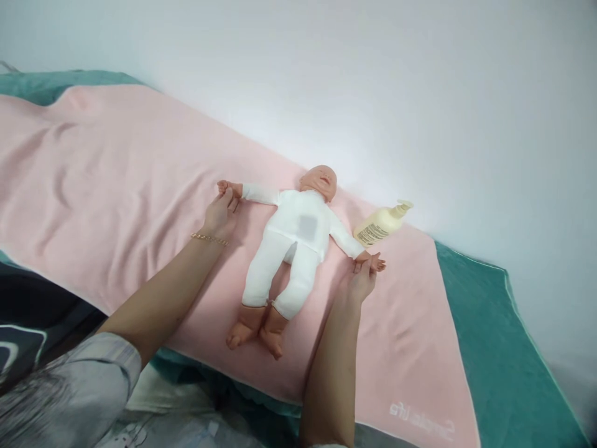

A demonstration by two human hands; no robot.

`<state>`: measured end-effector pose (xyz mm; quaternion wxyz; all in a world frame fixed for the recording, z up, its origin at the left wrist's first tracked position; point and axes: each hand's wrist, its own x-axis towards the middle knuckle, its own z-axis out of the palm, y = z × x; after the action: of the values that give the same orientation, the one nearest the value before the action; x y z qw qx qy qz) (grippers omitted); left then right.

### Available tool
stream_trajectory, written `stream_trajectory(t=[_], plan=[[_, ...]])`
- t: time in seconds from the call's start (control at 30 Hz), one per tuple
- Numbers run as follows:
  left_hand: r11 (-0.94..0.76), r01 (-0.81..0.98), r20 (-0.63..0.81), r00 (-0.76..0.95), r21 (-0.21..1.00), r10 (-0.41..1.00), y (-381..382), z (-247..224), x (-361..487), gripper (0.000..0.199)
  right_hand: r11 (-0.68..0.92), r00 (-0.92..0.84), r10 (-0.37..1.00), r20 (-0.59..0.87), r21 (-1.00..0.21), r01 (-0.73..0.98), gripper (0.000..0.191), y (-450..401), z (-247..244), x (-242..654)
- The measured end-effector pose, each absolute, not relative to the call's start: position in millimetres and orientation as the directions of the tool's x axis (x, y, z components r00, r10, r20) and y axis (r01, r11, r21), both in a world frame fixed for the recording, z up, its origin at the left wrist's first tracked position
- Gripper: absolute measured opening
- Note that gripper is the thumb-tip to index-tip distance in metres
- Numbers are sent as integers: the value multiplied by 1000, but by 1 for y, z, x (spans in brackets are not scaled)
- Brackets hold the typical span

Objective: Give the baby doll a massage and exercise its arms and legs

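Pink cloth is lying beneath your fingers. Between your left hand and right hand, the doll is resting on its back, your fingers pinching its wrists. It's probably handling light and soft-bodied, the firmer wrists offering good hold. Some fingertips are hiding underneath.

Legible markings

Pink cloth, lower right of frame: pale lettering, appears to read "Simple life"; letters faint and distorted. Pale yellow bottle, right of centre: dark printed label, several lines, too small to make out.
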<state>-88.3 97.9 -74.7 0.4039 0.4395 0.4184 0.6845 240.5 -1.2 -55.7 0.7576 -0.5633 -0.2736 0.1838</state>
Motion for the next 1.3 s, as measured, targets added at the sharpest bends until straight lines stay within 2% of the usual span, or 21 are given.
stream_trajectory(t=[0.1, 0.17, 0.27, 0.33, 0.43, 0.53, 0.63, 0.73, 0.9, 1.0, 1.1, 1.23, 1.3], plan=[[-300, -283, 180, -382, 911, 906, 94, -72, -85, 41, 302, 790, 583, 192, -953, 9, 48, -2, -54, 236], [-304, -271, 180, -402, 913, 898, 86, -60, -79, 36, 327, 799, 570, 192, -945, -7, 48, -3, -48, 230], [-354, -215, 234, -436, 910, 869, 67, -36, -63, 32, 383, 812, 530, 242, -924, 26, 47, -6, -33, 213], [-417, -145, 331, -406, 897, 852, 51, -20, -50, 31, 432, 792, 494, 358, -892, 134, 44, -9, -23, 198], [-487, 27, 479, -237, 873, 845, 32, -6, -32, 30, 478, 683, 483, 549, -818, 319, 41, -13, -15, 176], [-588, 189, 594, 31, 786, 804, 26, -5, -23, 24, 466, 507, 545, 668, -744, 479, 38, -13, -17, 163], [-658, 269, 623, 212, 704, 753, 31, -7, -22, 22, 531, 247, 568, 785, -579, 618, 31, -10, -23, 162], [-686, 333, 620, 295, 647, 727, 36, -8, -23, 23, 549, 89, 574, 814, -463, 695, 28, -6, -27, 166], [-729, 403, 629, 371, 554, 683, 40, -12, -21, 22, 572, -1, 565, 825, -391, 721, 24, -2, -29, 167], [-725, 406, 628, 367, 556, 687, 40, -14, -20, 23, 578, 9, 563, 826, -401, 711, 24, -1, -31, 167], [-694, 303, 614, 325, 653, 720, 36, -12, -21, 23, 575, 90, 575, 813, -481, 662, 23, -3, -31, 166], [-506, 13, 502, 107, 863, 859, 32, -5, -30, 29, 528, 406, 600, 690, -722, 446, 29, -7, -24, 166], [-402, -157, 396, -69, 902, 916, 38, -5, -40, 32, 503, 567, 594, 571, -813, 292, 38, -8, -23, 173]])
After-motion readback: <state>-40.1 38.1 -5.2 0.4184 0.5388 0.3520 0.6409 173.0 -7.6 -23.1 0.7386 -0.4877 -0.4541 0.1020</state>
